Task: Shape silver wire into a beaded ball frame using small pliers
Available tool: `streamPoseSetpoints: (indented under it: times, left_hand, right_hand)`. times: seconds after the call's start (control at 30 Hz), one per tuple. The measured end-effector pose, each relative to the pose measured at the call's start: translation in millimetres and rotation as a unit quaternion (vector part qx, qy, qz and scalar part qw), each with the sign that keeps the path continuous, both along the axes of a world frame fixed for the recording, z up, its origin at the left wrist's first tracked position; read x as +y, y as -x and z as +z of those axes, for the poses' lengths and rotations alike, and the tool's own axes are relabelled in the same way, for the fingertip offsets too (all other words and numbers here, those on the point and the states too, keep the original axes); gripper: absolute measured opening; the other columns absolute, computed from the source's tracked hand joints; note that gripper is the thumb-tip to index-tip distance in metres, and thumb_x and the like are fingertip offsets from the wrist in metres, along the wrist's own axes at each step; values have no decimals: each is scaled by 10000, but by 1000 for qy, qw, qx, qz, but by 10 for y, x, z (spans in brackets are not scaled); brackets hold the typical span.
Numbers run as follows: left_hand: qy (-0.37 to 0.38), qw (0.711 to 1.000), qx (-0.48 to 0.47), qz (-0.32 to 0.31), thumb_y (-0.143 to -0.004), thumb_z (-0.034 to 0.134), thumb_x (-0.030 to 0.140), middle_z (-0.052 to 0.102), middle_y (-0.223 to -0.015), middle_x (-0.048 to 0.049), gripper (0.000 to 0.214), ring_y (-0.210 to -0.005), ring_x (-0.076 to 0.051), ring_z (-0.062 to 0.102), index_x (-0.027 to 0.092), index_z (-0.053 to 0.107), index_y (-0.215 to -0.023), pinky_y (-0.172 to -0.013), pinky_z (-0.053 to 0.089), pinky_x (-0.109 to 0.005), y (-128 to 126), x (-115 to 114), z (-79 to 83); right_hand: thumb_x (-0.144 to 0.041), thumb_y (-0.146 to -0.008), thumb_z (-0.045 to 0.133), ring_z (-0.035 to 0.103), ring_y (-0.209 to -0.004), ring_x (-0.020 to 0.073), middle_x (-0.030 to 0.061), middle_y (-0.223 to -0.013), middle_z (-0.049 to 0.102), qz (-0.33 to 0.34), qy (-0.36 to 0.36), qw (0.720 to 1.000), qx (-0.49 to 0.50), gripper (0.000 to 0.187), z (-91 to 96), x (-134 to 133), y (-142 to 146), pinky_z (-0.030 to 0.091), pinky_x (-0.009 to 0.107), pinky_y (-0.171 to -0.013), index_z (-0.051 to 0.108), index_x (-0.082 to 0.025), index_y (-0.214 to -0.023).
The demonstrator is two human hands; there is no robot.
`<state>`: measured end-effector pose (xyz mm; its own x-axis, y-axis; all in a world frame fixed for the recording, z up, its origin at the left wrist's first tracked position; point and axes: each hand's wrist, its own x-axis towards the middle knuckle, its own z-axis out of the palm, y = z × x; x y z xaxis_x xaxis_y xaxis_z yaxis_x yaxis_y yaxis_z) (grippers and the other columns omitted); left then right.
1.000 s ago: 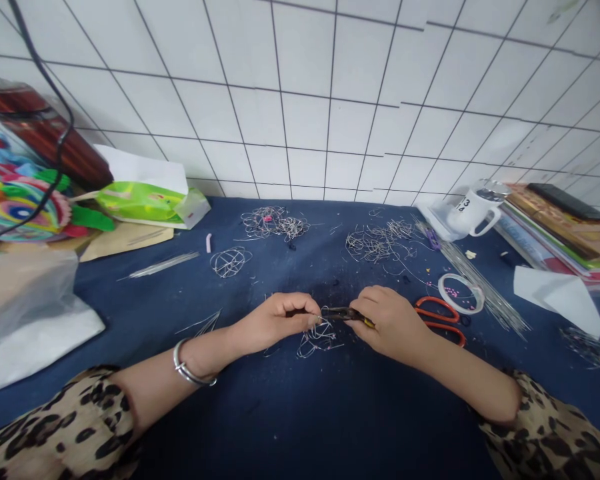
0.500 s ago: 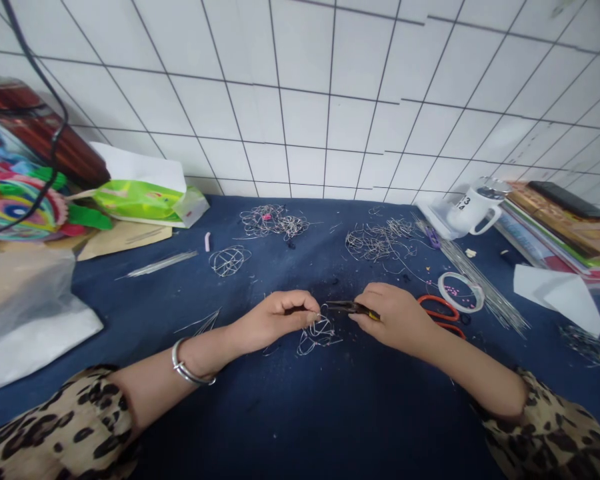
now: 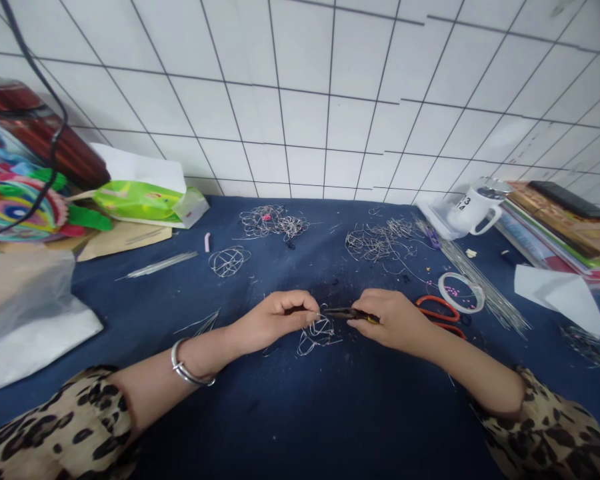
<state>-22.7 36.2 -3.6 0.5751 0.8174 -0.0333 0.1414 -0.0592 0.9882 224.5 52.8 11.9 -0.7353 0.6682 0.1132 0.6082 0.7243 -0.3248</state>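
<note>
Between thumb and fingertips my left hand pinches the upper part of a small bent-wire shape, whose thin silver loops hang just above or on the blue cloth. My right hand is wrapped round a pair of needle-nose pliers. The pliers' dark jaws point left and reach the wire loop beside my left fingertips; whether they grip it I cannot tell. Orange-handled scissors lie just behind my right hand. A round wire frame rests on the cloth beyond my left hand.
Tangled wire heaps lie toward the tiled wall. At right are straight wires, a white ring dish with pink beads, a white mug and stacked books. A plastic bag and green packet occupy the left.
My right hand has turned slightly, and the pliers' jaws have shifted a little down and left at the wire loop. My left hand and the wire shape look the same.
</note>
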Motion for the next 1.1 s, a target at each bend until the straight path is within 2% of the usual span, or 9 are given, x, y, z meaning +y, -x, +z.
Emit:
streamPoseSetpoints:
  times: [0.13, 0.37, 0.7, 0.8, 1.1]
  left_hand:
    - [2, 1000, 0, 1, -844, 525, 267, 531, -739, -10, 164, -652, -106, 462, 119, 594, -834, -618, 378, -236, -1, -3, -7]
    - [21, 1000, -14, 4, -841, 531, 243, 531, -733, -6, 144, -661, -103, 461, 117, 598, -823, -627, 373, -229, 0, 1, -7]
    - [54, 998, -26, -11, -827, 547, 246, 537, -702, -4, 148, -643, -102, 469, 116, 604, -785, -625, 387, -231, 1, 9, 11]
    - [47, 999, -24, -13, -828, 543, 242, 528, -707, -2, 142, -647, -102, 463, 119, 598, -784, -626, 384, -231, -1, 8, 16]
    - [2, 1000, -5, 15, -846, 518, 254, 523, -723, -4, 153, -649, -106, 451, 121, 590, -824, -615, 372, -233, -4, -1, 2]
  right_hand:
    - [-327, -840, 502, 510, -699, 119, 13, -736, 566, -4, -34, 999, -8, 183, -36, -7, 2, 367, 229, -635, 604, -178, -815]
    - [-296, -871, 439, 492, -732, 143, 30, -738, 560, -2, -134, 991, -30, 205, -50, -38, 1, 360, 260, -679, 595, -172, -823]
    - [-240, -866, 432, 428, -693, 168, 44, -724, 537, -4, -286, 955, -76, 195, 40, -98, 7, 311, 313, -637, 604, -149, -876]
    - [-252, -865, 435, 430, -698, 168, 40, -731, 537, -8, -270, 960, -78, 188, 55, -103, 15, 310, 312, -642, 597, -156, -865]
    - [-289, -874, 426, 469, -700, 138, 18, -710, 540, -34, -134, 989, -52, 215, 106, -166, 44, 330, 265, -656, 580, -179, -774]
